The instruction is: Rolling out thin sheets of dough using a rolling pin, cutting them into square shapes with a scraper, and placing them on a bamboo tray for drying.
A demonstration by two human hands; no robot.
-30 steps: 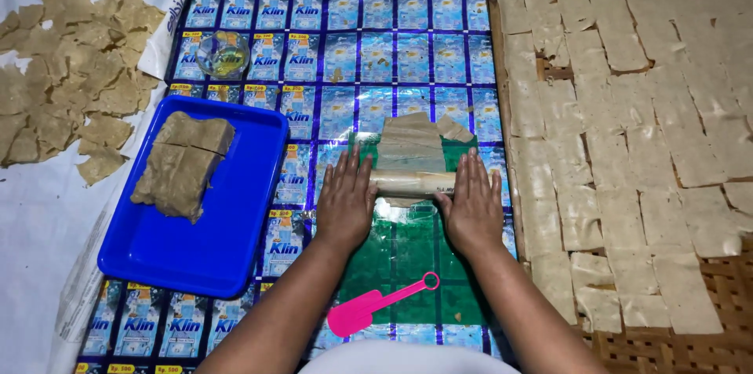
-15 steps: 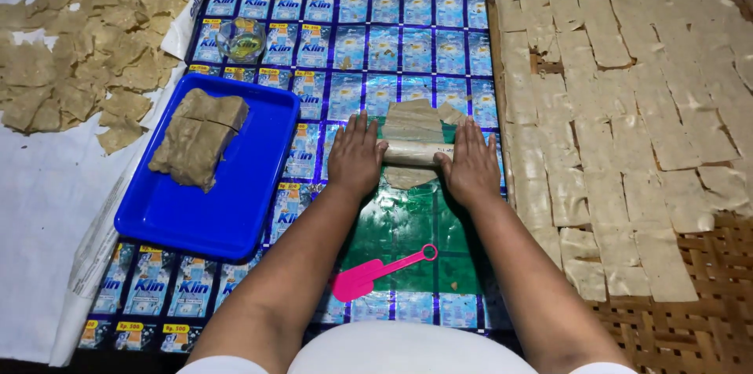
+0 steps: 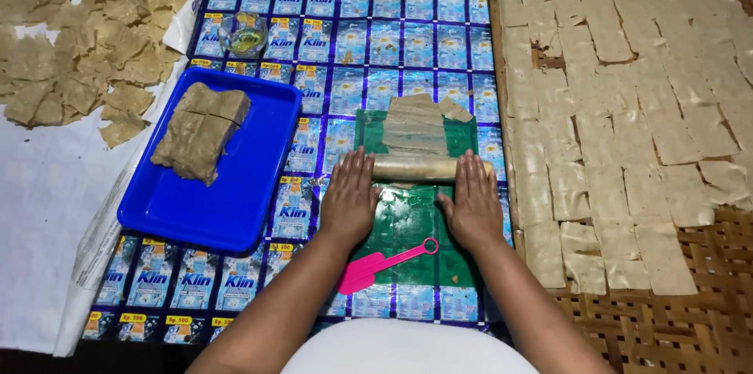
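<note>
Left hand (image 3: 349, 200) and right hand (image 3: 473, 205) both lie flat, palms down, fingers stretched forward, fingertips pressing on a pale cylindrical rolling pin (image 3: 427, 167). No grip closed on it: both hands are spread wide, only resting on the pin ends, left hand at its left end, right hand near its right end. Pin lies crosswise on a green plastic sheet (image 3: 412, 221). Just beyond the pin, a thin flattened strip of tan dough (image 3: 416, 125) lies on the same sheet, touching the pin's far side.

A pink plastic spatula (image 3: 376, 264) lies on the green sheet between the 2 forearms, handle toward the right wrist, untouched.

All this sits on a mat of shiny blue sachet wrappers (image 3: 408, 37). Left of the hands, a blue rectangular plastic tray (image 3: 180, 209) holds a brown dough slab (image 3: 200, 131) scored into blocks. A small clear glass bowl (image 3: 242, 33) stands beyond the tray. Far left, torn tan flat pieces (image 3: 78, 45) are spread on a white sheet (image 3: 39, 209). Right, rows of flat rectangular tan dough sheets (image 3: 627, 92) cover a woven bamboo mat (image 3: 690, 311), close together, some overlapping.
</note>
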